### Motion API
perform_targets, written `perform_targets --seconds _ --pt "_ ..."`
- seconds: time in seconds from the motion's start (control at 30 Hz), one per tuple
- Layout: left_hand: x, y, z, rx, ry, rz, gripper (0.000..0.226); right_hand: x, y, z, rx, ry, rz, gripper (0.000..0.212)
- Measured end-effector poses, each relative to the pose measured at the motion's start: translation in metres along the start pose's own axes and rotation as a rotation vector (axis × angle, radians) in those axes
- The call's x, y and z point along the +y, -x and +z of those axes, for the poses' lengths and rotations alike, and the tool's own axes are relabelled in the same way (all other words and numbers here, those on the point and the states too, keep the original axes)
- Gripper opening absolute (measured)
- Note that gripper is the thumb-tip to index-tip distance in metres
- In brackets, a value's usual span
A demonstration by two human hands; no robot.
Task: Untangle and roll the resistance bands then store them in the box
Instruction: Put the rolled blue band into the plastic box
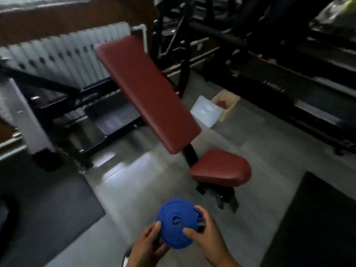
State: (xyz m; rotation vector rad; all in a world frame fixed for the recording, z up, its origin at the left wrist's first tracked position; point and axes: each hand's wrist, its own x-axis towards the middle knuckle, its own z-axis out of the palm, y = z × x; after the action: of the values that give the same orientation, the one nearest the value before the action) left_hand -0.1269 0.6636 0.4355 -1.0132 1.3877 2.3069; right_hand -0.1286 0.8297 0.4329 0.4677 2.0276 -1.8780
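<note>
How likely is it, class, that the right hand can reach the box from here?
Probably not. The box sits on the floor beyond the red bench seat, far from the right hand, which shares the rolled blue band with the left hand. Stepping closer looks necessary.

Colour and pattern record
Rolled band (176,224) between the fingers (156,227): solid blue. Bench pads (146,93) beyond the fingers: maroon. Box (230,109), farther past them: tan, red inside. Radiator (63,54): white, row of dark diamonds.
</note>
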Motion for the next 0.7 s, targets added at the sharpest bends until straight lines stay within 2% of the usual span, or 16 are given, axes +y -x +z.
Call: perform_targets --seconds 0.07,0.13,0.2,0.43,0.6,0.7 --pt "-0.013 0.006 0.05 -0.054 -0.099 -0.134 0.026 -0.001 0.006 -0.052 0.067 -0.02 -0.007 0.057" --pt "-0.019 0.014 0.096 -0.159 -0.21 -0.236 0.021 -0.006 0.006 -0.093 0.122 -0.012 -0.031 0.068" --pt "-0.019 0.013 0.137 -0.164 -0.269 -0.216 0.021 -0.013 -0.002 -0.125 0.164 -0.001 -0.049 0.079" --pt "-0.021 -0.044 0.274 -0.186 -0.286 -0.168 0.012 -0.045 -0.085 -0.232 0.231 -0.011 -0.129 0.063" --pt "-0.022 -0.102 0.395 -0.158 -0.264 -0.243 0.014 -0.087 -0.16 -0.328 0.272 0.094 -0.125 0.067" --pt "-0.021 -0.127 0.476 -0.226 -0.287 -0.267 0.018 -0.113 -0.197 -0.395 0.34 0.137 -0.124 0.068"
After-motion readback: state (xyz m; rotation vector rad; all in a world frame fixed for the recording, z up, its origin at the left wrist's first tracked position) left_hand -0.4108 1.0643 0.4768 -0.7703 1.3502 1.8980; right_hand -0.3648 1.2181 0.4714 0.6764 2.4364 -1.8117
